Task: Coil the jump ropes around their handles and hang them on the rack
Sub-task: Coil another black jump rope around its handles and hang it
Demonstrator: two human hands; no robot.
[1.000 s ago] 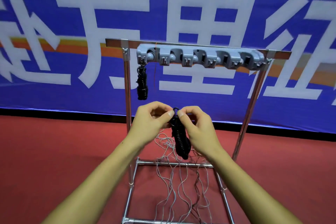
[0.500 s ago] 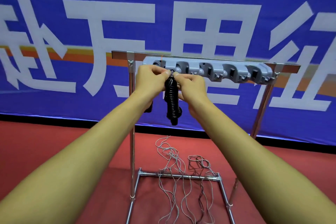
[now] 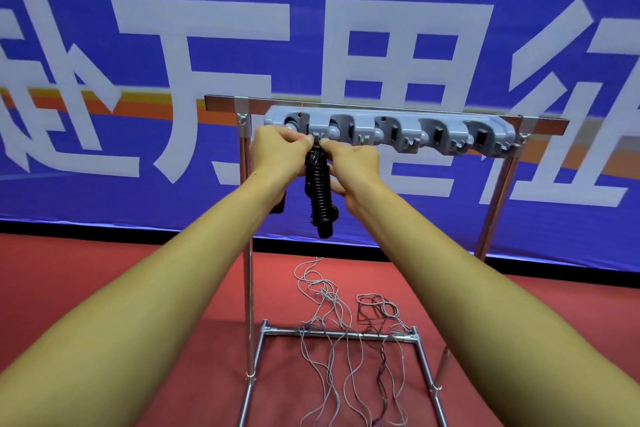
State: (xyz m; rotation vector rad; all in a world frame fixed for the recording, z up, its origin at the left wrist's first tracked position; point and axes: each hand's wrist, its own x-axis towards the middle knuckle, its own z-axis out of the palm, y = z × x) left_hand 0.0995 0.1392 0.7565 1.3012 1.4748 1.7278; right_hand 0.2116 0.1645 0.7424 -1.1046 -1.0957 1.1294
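Hanging a Coiled Rope at the Second Hook

Raised to the grey hook strip [image 3: 388, 130], a coiled black jump rope [image 3: 320, 191] is held at its top end between both hands. The left hand [image 3: 277, 152] is pinched on that top end from the left, and the right hand [image 3: 351, 163] is pinched on it from the right, with its lower fingers resting against the side of the coil. The point where the fingertips meet lies just under the second hook from the left; whether the rope's loop is already caught on the hook cannot be told, since the thumbs cover it. The coil hangs upright below the hands, its lower tip free in the air.

A second black coiled rope [image 3: 278, 206] is almost wholly hidden behind the left wrist; only its bottom end is seen, and its hook is covered by the hand. The strip is mounted on a metal rack [image 3: 247, 288], whose frame is cut off at the lower edge of the view. Loose thin grey cords [image 3: 329, 315] are tangled on the red floor [image 3: 104, 281] across the rack's base bar; their ends run out of view. Behind, a blue banner [image 3: 173, 62] with large white characters is cropped on all sides.
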